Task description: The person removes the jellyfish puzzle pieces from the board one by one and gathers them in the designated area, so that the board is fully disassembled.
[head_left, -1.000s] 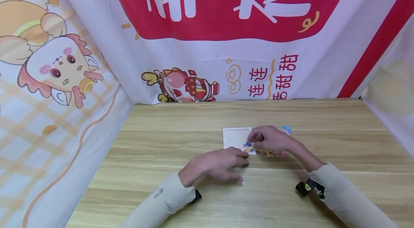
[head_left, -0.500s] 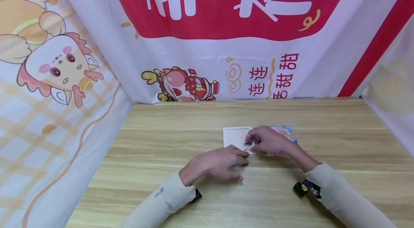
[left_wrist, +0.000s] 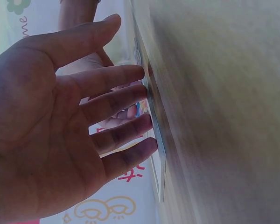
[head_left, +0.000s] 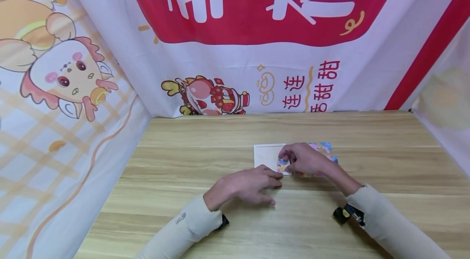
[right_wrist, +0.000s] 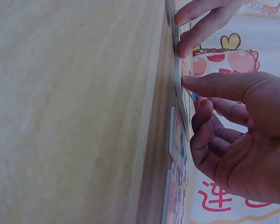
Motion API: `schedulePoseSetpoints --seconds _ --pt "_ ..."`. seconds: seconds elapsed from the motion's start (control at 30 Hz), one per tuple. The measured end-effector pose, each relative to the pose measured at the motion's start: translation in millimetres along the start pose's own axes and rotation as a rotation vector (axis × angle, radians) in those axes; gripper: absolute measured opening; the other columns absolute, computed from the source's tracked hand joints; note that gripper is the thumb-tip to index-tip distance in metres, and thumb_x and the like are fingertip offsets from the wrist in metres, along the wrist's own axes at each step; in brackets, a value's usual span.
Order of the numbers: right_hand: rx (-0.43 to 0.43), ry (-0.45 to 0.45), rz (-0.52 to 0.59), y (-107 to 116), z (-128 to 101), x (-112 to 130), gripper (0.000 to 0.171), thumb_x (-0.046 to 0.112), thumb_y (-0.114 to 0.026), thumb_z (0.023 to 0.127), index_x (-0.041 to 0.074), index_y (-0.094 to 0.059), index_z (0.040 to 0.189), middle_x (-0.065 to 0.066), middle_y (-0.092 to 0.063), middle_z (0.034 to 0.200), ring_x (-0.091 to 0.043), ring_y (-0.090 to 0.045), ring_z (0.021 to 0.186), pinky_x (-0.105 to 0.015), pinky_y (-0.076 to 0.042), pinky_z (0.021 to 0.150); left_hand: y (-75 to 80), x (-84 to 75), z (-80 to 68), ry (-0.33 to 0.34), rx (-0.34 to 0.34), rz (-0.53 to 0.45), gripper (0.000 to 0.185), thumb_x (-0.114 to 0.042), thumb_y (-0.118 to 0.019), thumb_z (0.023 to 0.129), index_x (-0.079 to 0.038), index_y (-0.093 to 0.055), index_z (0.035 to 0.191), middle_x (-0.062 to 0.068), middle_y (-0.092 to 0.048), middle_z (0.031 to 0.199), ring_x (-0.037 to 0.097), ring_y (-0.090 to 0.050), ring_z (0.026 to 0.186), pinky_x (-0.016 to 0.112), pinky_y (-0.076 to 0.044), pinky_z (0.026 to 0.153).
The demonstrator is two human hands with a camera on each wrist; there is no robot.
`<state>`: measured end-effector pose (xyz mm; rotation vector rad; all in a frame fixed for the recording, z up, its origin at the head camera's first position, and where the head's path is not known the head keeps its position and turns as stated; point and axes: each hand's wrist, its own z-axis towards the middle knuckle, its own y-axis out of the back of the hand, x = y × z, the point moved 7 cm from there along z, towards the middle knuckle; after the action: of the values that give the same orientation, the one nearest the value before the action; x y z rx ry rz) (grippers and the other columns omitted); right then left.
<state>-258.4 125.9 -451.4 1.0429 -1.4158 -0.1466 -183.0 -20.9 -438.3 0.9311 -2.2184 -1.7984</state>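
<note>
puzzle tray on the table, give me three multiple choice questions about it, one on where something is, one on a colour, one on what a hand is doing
1. Where do the loose puzzle pieces lie relative to the white tray?
A. to its right
B. to its left
C. stacked on top of it

2. What colour is the bare inside of the tray?
A. red
B. white
C. black

3. What is the left hand doing?
A. gripping a pen
B. lifted high above the table
C. resting with straight fingers at the tray's near edge

Answers:
1. A, since the head view shows the colourful pieces beside the tray's right edge, partly under the right hand.
2. B, as the tray's uncovered area is plain white.
3. C, because the head and left wrist views show extended fingers meeting the tray's edge, holding nothing.
</note>
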Motion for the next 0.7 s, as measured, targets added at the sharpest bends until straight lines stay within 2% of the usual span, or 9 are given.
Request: schedulePoseSetpoints --seconds 0.33,0.7 --pt "0.0 0.056 -0.06 6.1 1.6 1.3 0.014 0.004 -0.067 0.102 0.013 -0.073 0.111 -0.002 -0.073 0.098 -0.015 -0.065 0.089 -0.032 -0.057 0.082 0.1 0.7 -1.0 0.006 0.012 -0.029 0.058 -0.045 -0.069 0.104 -0.017 -0.06 0.154 0.0 -0.043 0.172 0.021 -0.041 0.157 0.033 -0.038 0.129" --pt "-0.007 0.096 -0.044 14.6 -6.0 1.2 0.014 0.005 -0.065 0.102 0.011 -0.073 0.112 -0.003 -0.071 0.098 -0.017 -0.061 0.087 -0.03 -0.054 0.079 -1.2 0.7 -0.9 0.006 0.021 -0.023 0.058 -0.045 -0.068 0.104 -0.017 -0.06 0.154 0.0 -0.041 0.173 0.021 -0.04 0.158 0.033 -0.037 0.13"
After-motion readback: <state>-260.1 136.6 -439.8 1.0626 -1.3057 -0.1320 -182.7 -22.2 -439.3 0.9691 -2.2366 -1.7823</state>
